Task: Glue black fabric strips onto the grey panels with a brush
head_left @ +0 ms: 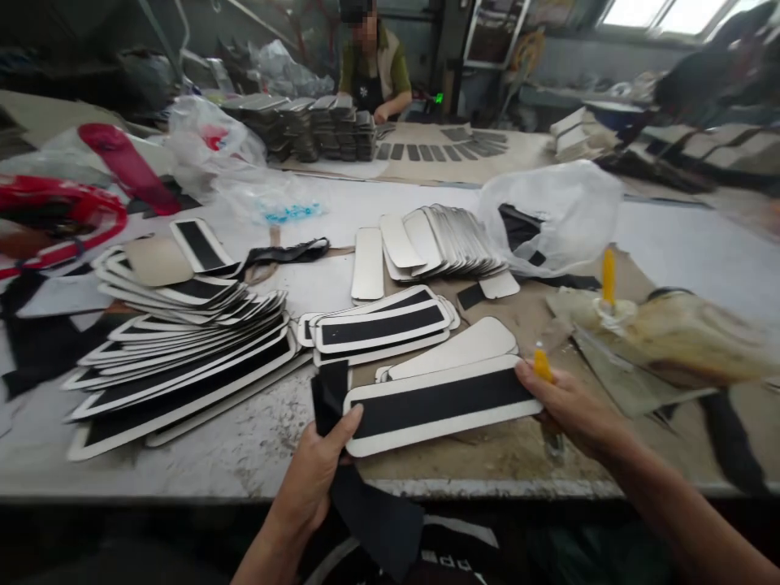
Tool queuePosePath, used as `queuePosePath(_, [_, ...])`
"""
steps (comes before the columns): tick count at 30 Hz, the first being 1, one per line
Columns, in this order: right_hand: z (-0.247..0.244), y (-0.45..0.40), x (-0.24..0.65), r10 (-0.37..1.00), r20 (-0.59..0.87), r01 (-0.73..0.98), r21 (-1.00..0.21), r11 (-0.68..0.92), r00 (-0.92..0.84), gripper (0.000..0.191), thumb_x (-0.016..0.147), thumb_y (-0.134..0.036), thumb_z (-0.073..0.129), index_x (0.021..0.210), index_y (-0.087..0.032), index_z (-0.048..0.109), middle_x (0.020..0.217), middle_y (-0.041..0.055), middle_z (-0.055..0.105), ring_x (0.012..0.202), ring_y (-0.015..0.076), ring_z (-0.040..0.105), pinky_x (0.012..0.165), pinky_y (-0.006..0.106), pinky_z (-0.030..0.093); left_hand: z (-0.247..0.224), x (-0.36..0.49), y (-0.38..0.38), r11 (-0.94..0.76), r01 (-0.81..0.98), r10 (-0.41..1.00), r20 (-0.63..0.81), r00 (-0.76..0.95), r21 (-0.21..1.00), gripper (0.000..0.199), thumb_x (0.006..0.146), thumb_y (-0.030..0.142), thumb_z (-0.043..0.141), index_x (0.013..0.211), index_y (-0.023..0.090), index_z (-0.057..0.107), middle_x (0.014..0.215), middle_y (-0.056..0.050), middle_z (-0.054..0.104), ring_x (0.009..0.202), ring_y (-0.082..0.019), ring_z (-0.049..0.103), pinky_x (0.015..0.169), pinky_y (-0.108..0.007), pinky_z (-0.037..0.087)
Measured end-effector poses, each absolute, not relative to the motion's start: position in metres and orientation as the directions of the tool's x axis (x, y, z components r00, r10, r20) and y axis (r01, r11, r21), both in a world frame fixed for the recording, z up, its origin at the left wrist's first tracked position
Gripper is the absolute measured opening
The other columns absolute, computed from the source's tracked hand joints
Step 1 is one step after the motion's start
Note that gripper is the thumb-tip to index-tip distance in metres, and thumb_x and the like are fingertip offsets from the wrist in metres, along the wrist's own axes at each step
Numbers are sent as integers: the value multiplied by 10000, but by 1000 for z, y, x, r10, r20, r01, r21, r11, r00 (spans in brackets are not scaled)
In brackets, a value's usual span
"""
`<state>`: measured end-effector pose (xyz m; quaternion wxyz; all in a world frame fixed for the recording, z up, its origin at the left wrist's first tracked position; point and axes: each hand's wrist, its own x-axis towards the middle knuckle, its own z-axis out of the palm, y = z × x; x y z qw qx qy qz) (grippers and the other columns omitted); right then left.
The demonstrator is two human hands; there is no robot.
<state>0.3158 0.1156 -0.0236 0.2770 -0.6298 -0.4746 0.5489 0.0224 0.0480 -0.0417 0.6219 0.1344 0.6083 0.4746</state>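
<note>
A long white panel with a black strip on it is held at both ends above the table's front edge. My left hand grips its left end, thumb on top, with a black fabric strip hanging beside and below that hand. At the right end, my right hand pinches the panel; a yellow-tipped tool stands up by its fingers. Just behind the panel lie plain cream pieces and a small pile of black-and-white panels.
Fanned black-striped panels cover the left side. Cream panels are stacked at centre, beside a plastic bag. A yellow-handled brush rests in a stained bag at right. Across the table is a person.
</note>
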Motion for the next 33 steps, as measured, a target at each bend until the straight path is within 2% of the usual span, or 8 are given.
queuePosePath(4, [-26, 118, 313, 899, -412, 164, -907, -388, -148, 526, 766, -695, 475, 666, -181, 424, 498, -68, 353, 413, 54, 285, 387, 189, 225, -47, 21, 53, 551, -403, 704, -666, -246, 731, 533, 689, 292, 740, 1181, 175, 571, 922, -77, 709, 755, -235, 673, 598, -284, 549])
queuePosePath(7, [-27, 121, 313, 911, -392, 146, -916, -374, -125, 530, 772, -708, 440, 682, -186, 418, 509, -70, 359, 407, 54, 294, 389, 187, 241, -46, 23, 58, 556, -393, 687, -671, -280, 733, 542, 675, 305, 755, 1179, 220, 575, 956, -45, 712, 796, -239, 674, 587, -264, 548])
queuePosePath(10, [-24, 124, 313, 947, -313, 299, -912, -279, -71, 480, 760, -667, 491, 701, -195, 429, 544, -64, 385, 437, 73, 339, 411, 201, 288, -43, 26, 61, 554, -388, 668, -671, -322, 737, 500, 668, 326, 760, 1136, 258, 599, 970, -13, 714, 826, -247, 670, 591, -265, 549])
queuePosePath(14, [-17, 127, 312, 987, -144, 593, -802, -74, -72, 361, 762, -525, 566, 668, -190, 470, 612, -32, 452, 556, 109, 413, 528, 227, 369, -43, 26, 60, 559, -337, 670, -652, -355, 758, 401, 690, 350, 740, 1055, 221, 635, 939, -27, 720, 865, -254, 662, 590, -250, 543])
queuePosePath(20, [-16, 125, 311, 977, -159, 606, -795, -40, -144, 348, 844, -499, 435, 700, -189, 499, 640, -9, 488, 576, 126, 436, 531, 233, 373, -54, 20, 53, 565, -288, 734, -631, -253, 773, 499, 674, 436, 741, 1077, 165, 627, 905, -53, 720, 880, -267, 657, 642, -259, 549])
queuePosePath(25, [-19, 122, 317, 969, -223, 510, -849, -140, -106, 369, 792, -532, 534, 696, -177, 509, 624, -21, 475, 556, 113, 425, 501, 223, 362, -49, 23, 52, 536, -403, 727, -649, -226, 741, 435, 658, 341, 769, 1035, 157, 655, 830, -61, 723, 835, -279, 669, 650, -294, 564])
queuePosePath(29, [-22, 118, 322, 927, -364, 301, -897, -324, -88, 382, 756, -530, 610, 736, -158, 522, 609, -33, 442, 512, 86, 385, 437, 202, 324, -42, 27, 53, 500, -520, 729, -661, -179, 692, 432, 658, 260, 761, 1062, 157, 650, 846, -69, 719, 814, -271, 674, 657, -317, 570])
queuePosePath(33, [-22, 115, 322, 893, -445, 124, -891, -436, -61, 389, 704, -497, 694, 775, -149, 536, 605, -36, 439, 478, 68, 363, 382, 182, 294, -39, 27, 52, 507, -578, 708, -691, -144, 640, 437, 650, 247, 762, 1057, 132, 649, 723, -64, 700, 644, -234, 665, 567, -298, 557])
